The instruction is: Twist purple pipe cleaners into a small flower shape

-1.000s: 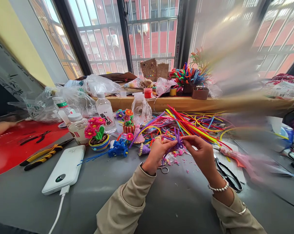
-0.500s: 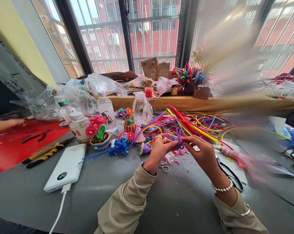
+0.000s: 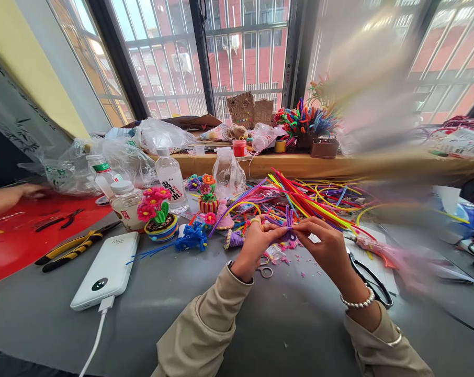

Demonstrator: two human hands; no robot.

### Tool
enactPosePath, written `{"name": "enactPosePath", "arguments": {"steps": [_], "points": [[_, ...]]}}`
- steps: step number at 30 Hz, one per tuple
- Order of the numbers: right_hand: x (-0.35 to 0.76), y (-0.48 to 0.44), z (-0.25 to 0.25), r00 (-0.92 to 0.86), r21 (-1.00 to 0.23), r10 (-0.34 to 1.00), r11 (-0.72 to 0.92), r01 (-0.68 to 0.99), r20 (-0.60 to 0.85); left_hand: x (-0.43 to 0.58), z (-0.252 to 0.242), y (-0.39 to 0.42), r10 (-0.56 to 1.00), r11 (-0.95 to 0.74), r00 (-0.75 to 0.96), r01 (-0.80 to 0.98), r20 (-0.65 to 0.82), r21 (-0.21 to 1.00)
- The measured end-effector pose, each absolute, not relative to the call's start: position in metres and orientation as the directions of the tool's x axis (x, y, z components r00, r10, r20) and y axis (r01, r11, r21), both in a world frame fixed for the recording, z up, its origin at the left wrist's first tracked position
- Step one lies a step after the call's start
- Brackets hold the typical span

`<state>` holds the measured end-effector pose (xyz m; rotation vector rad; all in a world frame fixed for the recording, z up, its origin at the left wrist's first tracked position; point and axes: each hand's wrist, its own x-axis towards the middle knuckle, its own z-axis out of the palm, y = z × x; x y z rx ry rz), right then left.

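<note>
Both my hands meet above the grey table (image 3: 182,319) and pinch a small purple pipe-cleaner shape (image 3: 288,222) between them. My left hand (image 3: 256,245) grips its left side with closed fingers. My right hand (image 3: 326,247), with a bead bracelet on the wrist, pinches its right side. Just behind my hands lies a heap of loose coloured pipe cleaners (image 3: 315,199). Small silver scissors (image 3: 265,268) lie under my left hand, and pink fluff scraps are scattered around them.
A white power bank (image 3: 107,269) with a cable lies at the left, beside yellow-black pliers (image 3: 70,248). Pipe-cleaner flower pots (image 3: 158,217), water bottles (image 3: 171,180) and plastic bags crowd the back. Black scissors (image 3: 368,285) lie at the right. Another person's hand (image 3: 21,193) rests on a red mat.
My hands have barely shifted while working the purple shape. The other person's hand at the far left has slid a little to the right over the red mat.
</note>
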<state>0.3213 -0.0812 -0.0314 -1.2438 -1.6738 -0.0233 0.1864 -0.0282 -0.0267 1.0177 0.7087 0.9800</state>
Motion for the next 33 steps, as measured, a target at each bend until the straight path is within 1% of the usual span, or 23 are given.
{"name": "enactPosePath", "arguments": {"steps": [4, 9, 11, 13, 18, 23, 28, 31, 33], "points": [[0.3194, -0.0809, -0.0324, 0.061, -0.509, 0.696, 0.458, 0.729, 0.715, 0.1867, -0.0260, -0.0280, 0.918, 0.190, 0.393, -0.330, -0.048, 0.925], [0.3183, -0.0813, -0.0331, 0.164, -0.630, 0.744, 0.402, 0.664, 0.648, 0.1860, -0.0252, -0.0279, 0.918, 0.218, 0.392, -0.353, -0.068, 0.910], [0.3191, -0.0815, -0.0331, 0.167, -0.646, 0.750, 0.407, 0.646, 0.640, 0.1857, -0.0249, -0.0281, 0.917, 0.224, 0.393, -0.355, -0.072, 0.908], [0.3203, -0.0816, -0.0325, 0.142, -0.619, 0.737, 0.429, 0.658, 0.661, 0.1855, -0.0243, -0.0285, 0.914, 0.228, 0.399, -0.359, -0.072, 0.905], [0.3235, -0.0809, -0.0311, 0.022, -0.497, 0.699, 0.487, 0.718, 0.715, 0.1852, -0.0225, -0.0295, 0.905, 0.258, 0.416, -0.383, -0.084, 0.887], [0.3256, -0.0797, -0.0322, -0.038, -0.410, 0.666, 0.501, 0.762, 0.745, 0.1850, -0.0224, -0.0282, 0.899, 0.295, 0.422, -0.380, -0.120, 0.876], [0.3261, -0.0802, -0.0337, -0.103, -0.309, 0.623, 0.517, 0.798, 0.775, 0.1852, -0.0236, -0.0284, 0.900, 0.289, 0.421, -0.395, -0.107, 0.872], [0.3251, -0.0805, -0.0335, -0.109, -0.298, 0.621, 0.513, 0.805, 0.776, 0.1848, -0.0252, -0.0286, 0.897, 0.267, 0.435, -0.394, -0.078, 0.879], [0.3242, -0.0807, -0.0327, -0.086, -0.338, 0.639, 0.511, 0.791, 0.764, 0.1844, -0.0262, -0.0284, 0.894, 0.252, 0.445, -0.387, -0.060, 0.887]]}}
